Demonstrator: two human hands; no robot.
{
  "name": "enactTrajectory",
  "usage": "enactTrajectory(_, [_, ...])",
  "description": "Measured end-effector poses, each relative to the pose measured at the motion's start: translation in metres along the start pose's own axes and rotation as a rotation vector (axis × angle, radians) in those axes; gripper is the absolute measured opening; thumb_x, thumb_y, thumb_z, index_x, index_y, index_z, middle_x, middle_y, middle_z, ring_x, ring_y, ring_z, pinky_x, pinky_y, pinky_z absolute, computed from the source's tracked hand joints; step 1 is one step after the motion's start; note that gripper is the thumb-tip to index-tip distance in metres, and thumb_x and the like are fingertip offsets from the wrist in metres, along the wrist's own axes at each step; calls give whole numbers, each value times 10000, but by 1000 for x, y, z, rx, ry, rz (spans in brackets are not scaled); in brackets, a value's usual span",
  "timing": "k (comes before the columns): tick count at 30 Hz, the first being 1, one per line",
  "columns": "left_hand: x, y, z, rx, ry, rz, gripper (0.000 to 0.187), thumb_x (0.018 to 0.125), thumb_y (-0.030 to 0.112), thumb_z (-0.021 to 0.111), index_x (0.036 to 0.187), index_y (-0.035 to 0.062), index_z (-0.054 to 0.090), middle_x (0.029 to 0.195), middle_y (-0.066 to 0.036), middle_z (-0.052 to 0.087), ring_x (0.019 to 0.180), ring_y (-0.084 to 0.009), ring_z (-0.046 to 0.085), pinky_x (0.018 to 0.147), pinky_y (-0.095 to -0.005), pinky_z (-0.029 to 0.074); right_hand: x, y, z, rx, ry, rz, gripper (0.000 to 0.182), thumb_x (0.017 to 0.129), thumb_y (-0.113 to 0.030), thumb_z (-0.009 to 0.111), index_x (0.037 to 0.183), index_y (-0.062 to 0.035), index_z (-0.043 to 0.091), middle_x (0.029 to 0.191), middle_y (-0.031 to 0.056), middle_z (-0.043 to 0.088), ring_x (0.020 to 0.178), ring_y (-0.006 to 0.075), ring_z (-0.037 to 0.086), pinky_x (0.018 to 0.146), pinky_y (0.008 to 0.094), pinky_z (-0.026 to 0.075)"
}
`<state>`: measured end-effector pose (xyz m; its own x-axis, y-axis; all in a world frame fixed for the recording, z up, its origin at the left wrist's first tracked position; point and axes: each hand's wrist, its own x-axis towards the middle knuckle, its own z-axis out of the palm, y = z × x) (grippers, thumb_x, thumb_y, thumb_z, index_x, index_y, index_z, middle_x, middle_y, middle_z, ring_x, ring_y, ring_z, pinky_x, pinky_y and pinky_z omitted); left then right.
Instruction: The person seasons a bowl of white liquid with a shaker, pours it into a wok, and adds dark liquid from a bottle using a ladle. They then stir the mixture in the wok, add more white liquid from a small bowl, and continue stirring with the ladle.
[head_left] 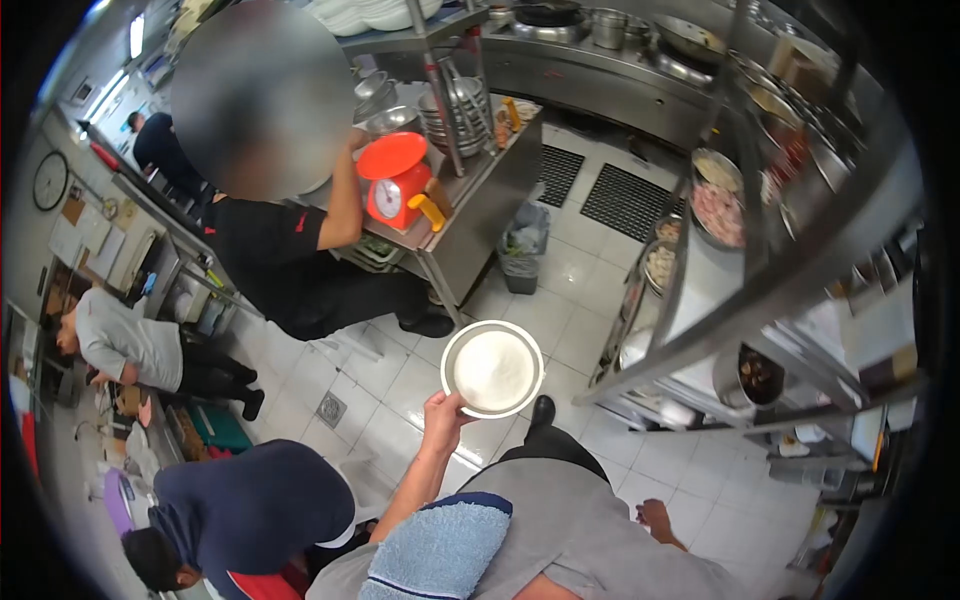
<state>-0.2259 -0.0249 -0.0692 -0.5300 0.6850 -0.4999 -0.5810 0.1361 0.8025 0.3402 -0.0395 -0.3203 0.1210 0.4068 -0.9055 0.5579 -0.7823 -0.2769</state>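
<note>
Out in front of my body, my left hand (444,418) grips the near rim of a round white bowl (449,392). Inside the bowl lies a pale white, powdery or grainy heap (494,370); its exact kind cannot be made out. Tiled floor shows beneath the bowl. My right hand (655,517) hangs low at my side with loosely bent fingers, and nothing shows in it. A blue towel (445,545) is draped over my left shoulder.
A person in black (275,265) stands at a steel table (490,190) with an orange scale (395,190). A grey bin (522,262) stands by it. Shelving (690,345) with food trays runs along the right. Other people (250,505) work at the left.
</note>
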Motion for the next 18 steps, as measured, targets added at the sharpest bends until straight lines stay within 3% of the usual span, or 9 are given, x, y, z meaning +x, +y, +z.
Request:
enactTrajectory(1, [7,8,6,0,-10,1,150,803,35,545,913,-56,592,846,-147,663,752,-258,683,675,-412,599,15,5,0,-202,-35,-144,468,797,-93,682,1223,8,515,723,135,649,604,218,657,486,361,544])
enactTrajectory(3, [28,18,15,2,-11,0,155,801,33,548,914,-52,610,830,-129,661,714,-216,669,634,-376,602,17,-23,6,-244,-69,-98,465,798,-93,681,1221,8,517,725,133,648,604,216,655,487,360,542])
enactTrajectory(6, [61,37,24,53,-34,-19,128,807,41,550,876,-40,622,807,-109,654,667,-163,643,601,-338,602,26,-86,21,-124,-61,-8,459,799,-93,678,1218,8,519,728,132,645,605,214,651,488,358,540])
enactTrajectory(9, [89,54,42,60,-43,-12,124,820,28,552,890,-71,582,835,-152,648,716,-226,668,664,-398,606,39,-149,32,-50,-45,-41,454,800,-93,676,1215,9,522,730,130,643,605,212,648,489,357,537])
enactTrajectory(18, [203,97,96,74,-171,-66,175,817,35,570,950,-59,634,843,-111,671,691,-176,670,607,-298,593,44,-341,95,171,11,-215,439,803,-93,668,1206,9,528,738,125,637,607,206,638,493,352,530])
